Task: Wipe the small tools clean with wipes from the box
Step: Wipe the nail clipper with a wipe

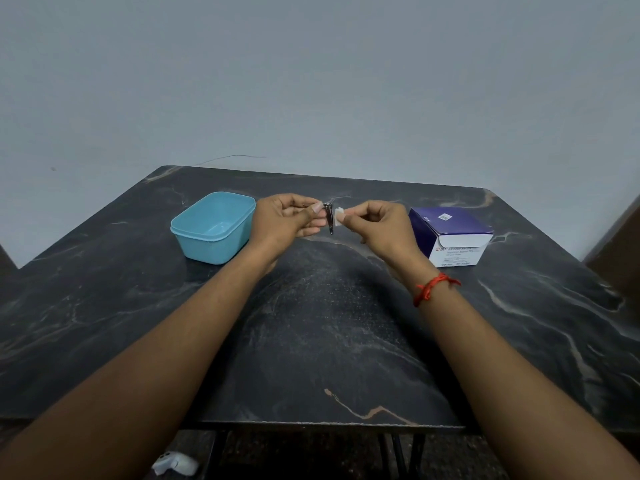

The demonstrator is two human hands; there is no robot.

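Single view, from a wide-angle camera worn on the person's head. It faces forward and down across the counter toward the wall behind. Both forearms enter from the lower corners and converge on the left grip and right grip, just above frame centre. The range is near enough to make out the clipper and wipe pinched there, but not their detail. A tub stands left of the left grip and a box right of the right grip. Below the grips, the counter's near edge and a strip of floor show.
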